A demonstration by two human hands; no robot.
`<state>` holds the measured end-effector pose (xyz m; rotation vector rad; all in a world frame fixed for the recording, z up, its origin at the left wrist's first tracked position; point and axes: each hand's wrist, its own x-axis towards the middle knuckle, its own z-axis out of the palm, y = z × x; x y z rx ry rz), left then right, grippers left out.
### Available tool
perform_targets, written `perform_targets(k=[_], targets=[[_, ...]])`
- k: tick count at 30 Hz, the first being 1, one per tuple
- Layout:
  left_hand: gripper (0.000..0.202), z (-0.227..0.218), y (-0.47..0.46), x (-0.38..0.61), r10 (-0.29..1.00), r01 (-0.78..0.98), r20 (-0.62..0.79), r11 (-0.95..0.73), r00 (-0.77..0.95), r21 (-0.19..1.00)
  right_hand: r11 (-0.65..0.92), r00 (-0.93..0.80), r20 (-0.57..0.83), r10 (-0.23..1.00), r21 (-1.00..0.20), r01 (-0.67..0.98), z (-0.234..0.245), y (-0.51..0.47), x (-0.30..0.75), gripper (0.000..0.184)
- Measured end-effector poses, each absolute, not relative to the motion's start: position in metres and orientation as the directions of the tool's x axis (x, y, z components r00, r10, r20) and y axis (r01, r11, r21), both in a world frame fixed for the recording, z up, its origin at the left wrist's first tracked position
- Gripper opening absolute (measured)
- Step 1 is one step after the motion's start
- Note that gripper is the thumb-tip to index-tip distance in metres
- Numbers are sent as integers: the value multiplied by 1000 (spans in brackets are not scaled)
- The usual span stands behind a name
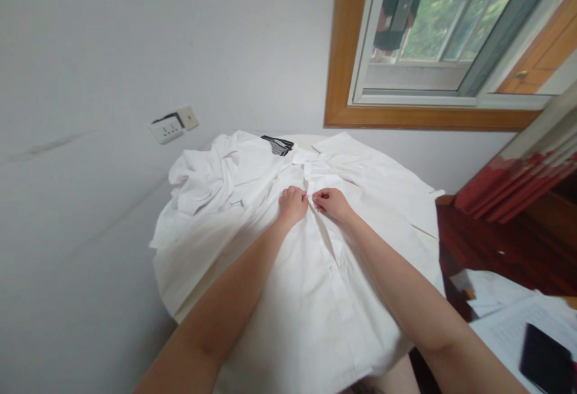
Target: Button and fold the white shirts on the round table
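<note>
A white button-up shirt (306, 304) lies spread over a round table, its collar toward the wall and its hem over the near edge. My left hand (294, 203) pinches one side of the front opening. Close beside it, my right hand (332, 203) pinches the other side of the opening with thumb and forefinger. Below my hands the placket gapes, and a small button (332, 268) shows farther down. Whether a button is between my fingers is too small to tell.
Crumpled white cloth (202, 174) lies at the table's left, with a black-and-white striped piece (278, 145) at the back. A wall socket (166, 129) and a wood-framed window (347, 118) are beyond. Papers (509, 322) and a dark flat object (546, 359) lie at lower right.
</note>
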<state>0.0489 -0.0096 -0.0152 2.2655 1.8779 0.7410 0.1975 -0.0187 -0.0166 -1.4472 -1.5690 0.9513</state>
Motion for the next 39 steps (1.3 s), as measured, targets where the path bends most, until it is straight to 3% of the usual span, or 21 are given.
perform_targets(k=[9,20,26,32,39], targets=[[19,-15,-8,46,947,887,281,-258,154,383,51,26,77,997,-844,534,-8,-24,192,12],[18,-16,-9,45,920,881,346,-313,187,356,97,55,221,974,-620,778,0,-32,186,16],[15,-16,-6,40,876,827,405,-421,263,373,92,48,207,977,-615,783,-2,-32,187,18],[12,-17,-3,38,896,797,383,-397,227,455,109,37,222,974,-609,786,-4,-31,188,18],[13,-12,-13,42,890,858,388,-380,238,347,121,30,227,974,-624,772,-1,-33,188,17]])
